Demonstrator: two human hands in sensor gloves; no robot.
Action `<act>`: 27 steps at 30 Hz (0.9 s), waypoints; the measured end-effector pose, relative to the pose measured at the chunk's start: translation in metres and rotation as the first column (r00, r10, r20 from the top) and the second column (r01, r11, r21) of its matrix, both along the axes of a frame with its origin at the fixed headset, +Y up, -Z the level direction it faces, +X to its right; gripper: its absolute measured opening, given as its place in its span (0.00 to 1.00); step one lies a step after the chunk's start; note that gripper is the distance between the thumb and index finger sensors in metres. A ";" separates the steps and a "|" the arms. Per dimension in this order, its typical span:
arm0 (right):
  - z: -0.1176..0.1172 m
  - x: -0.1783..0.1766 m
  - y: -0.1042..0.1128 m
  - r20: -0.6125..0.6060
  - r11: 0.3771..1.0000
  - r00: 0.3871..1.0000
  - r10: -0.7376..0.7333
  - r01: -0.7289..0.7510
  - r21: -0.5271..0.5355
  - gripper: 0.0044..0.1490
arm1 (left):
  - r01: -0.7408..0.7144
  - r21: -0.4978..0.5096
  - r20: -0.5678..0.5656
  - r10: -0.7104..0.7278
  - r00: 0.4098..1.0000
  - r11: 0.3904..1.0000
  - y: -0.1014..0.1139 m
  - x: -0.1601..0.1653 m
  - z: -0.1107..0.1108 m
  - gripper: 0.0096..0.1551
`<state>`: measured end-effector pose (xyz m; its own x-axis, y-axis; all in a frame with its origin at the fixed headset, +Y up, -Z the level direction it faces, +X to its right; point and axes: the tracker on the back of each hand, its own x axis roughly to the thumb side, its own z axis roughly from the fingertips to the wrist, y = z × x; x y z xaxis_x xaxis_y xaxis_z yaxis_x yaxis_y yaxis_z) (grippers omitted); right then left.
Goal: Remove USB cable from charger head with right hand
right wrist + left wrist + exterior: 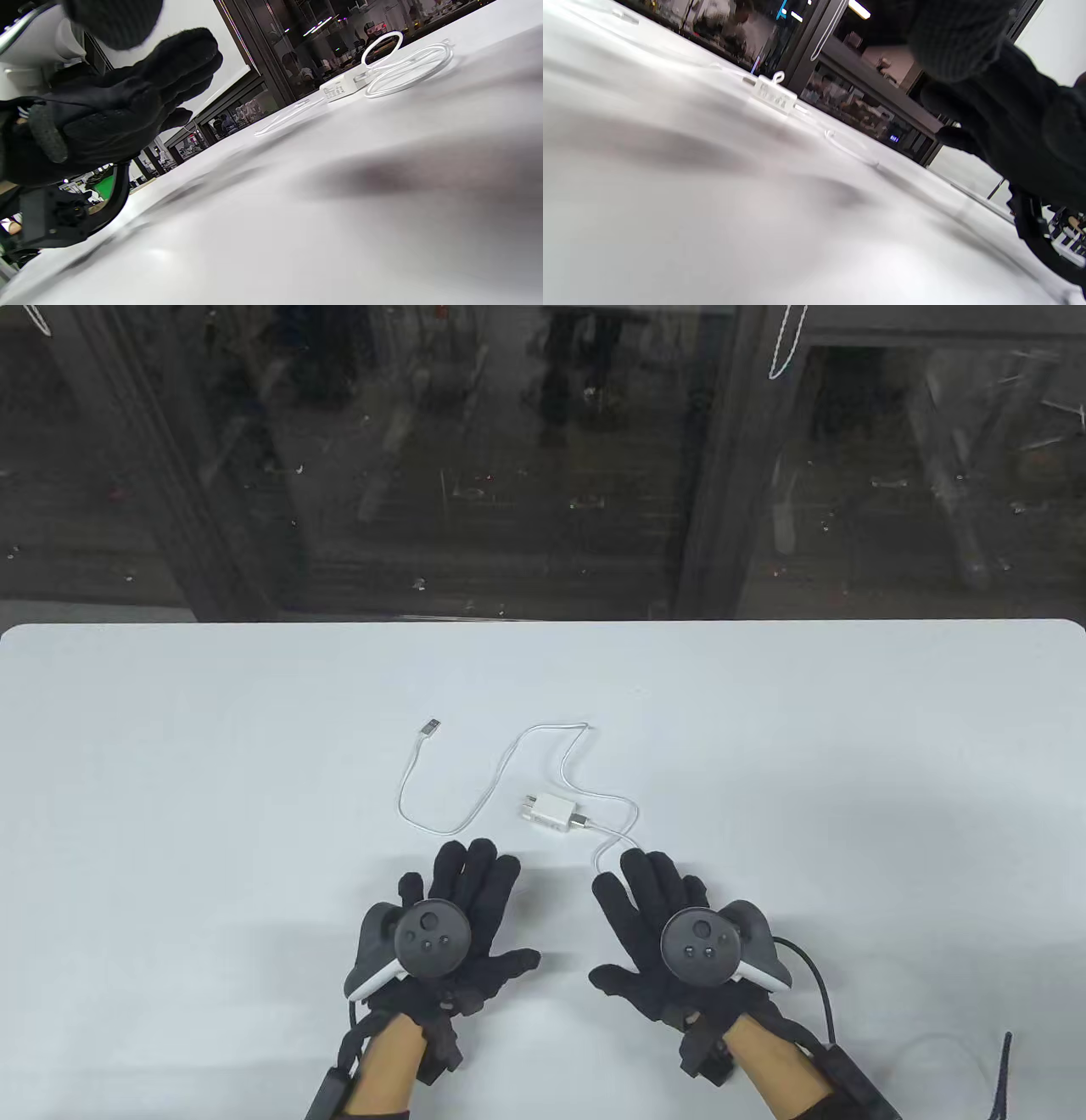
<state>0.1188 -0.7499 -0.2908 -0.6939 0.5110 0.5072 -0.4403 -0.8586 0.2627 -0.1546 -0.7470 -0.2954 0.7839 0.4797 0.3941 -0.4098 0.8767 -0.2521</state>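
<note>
A small white charger head lies on the white table, with a white USB cable plugged into its right end. The cable loops back and left, and its free plug lies at the far left. My left hand lies flat with fingers spread, just in front of the charger. My right hand lies flat too, fingertips next to a bend of the cable. Both hands hold nothing. The charger also shows in the left wrist view and the right wrist view.
The table's far edge meets a dark glass wall. A black glove cable trails from my right wrist at the front right.
</note>
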 end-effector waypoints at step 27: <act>-0.003 -0.003 -0.009 0.014 0.994 0.999 0.047 -0.045 -0.095 0.53 | 0.039 -0.077 0.001 -0.039 0.999 0.996 -0.014 0.011 -0.003 0.53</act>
<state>0.1156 -0.7584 -0.2938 -0.7255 0.5236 0.4467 -0.4057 -0.8496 0.3370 -0.1436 -0.7615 -0.2987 0.8025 0.4780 0.3570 -0.3760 0.8698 -0.3193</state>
